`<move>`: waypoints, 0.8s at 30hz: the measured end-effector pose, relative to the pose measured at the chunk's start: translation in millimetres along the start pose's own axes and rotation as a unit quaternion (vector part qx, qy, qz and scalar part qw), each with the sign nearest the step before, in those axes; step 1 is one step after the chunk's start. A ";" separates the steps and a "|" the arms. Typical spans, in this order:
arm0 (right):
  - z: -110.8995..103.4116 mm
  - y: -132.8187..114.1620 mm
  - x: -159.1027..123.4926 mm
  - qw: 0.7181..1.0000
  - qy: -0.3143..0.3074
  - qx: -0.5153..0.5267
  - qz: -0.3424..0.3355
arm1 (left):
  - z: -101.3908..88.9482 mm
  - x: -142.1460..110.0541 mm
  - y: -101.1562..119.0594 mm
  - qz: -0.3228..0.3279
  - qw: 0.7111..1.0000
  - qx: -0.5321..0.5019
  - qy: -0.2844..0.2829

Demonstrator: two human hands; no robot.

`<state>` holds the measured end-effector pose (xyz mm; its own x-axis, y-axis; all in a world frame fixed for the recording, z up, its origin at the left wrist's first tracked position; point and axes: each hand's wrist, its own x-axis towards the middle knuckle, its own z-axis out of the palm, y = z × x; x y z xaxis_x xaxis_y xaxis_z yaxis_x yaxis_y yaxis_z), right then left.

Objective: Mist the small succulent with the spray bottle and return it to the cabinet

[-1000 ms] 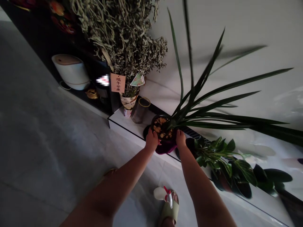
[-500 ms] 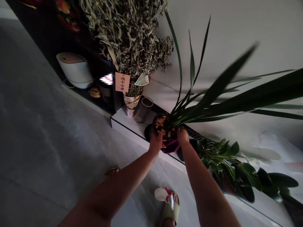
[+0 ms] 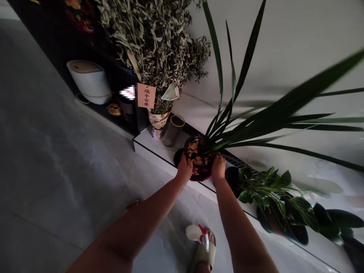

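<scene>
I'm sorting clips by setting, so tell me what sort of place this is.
Probably a home interior, judging by the slipper, the long-leaved potted plant and the dried bouquet.

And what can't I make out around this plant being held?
All in the head view:
- Pot: underside, hidden by its own rim, the left hand and the right hand.
- Long leaves: some tips, cut off by the right edge.
- Dried bundle: top, cut off by the upper edge.
- Bright patch: its content, blurred into blocks.
</scene>
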<state>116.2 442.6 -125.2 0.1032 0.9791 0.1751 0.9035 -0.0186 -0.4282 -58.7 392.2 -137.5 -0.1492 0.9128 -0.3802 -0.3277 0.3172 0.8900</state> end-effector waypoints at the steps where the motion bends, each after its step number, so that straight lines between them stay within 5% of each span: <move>1: 1.4 -1.3 -4.7 1.000 0.014 0.015 0.015 | 1.6 -1.9 -1.3 0.001 1.000 -0.004 0.002; 5: 5.8 1.5 -18.1 0.996 0.048 0.071 0.036 | 4.9 -6.3 -5.2 0.007 1.000 -0.023 0.004; 12: 1.2 24.0 -21.3 0.960 0.197 0.194 0.037 | 6.9 -6.5 -9.9 0.021 0.999 -0.048 0.010; 21: -16.6 24.8 -18.4 0.920 0.090 0.376 0.067 | 6.5 -3.6 -14.6 0.022 0.997 -0.077 -0.003; 24: -15.2 21.7 -18.6 0.884 0.065 0.453 0.090 | 7.0 -3.5 -15.0 0.019 0.997 -0.078 -0.004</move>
<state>140.2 420.9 -124.3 0.3120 0.9441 0.1061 0.1683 0.0550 -0.9842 -46.8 386.0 -147.8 -0.1569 0.9254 -0.3451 -0.4639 0.2394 0.8529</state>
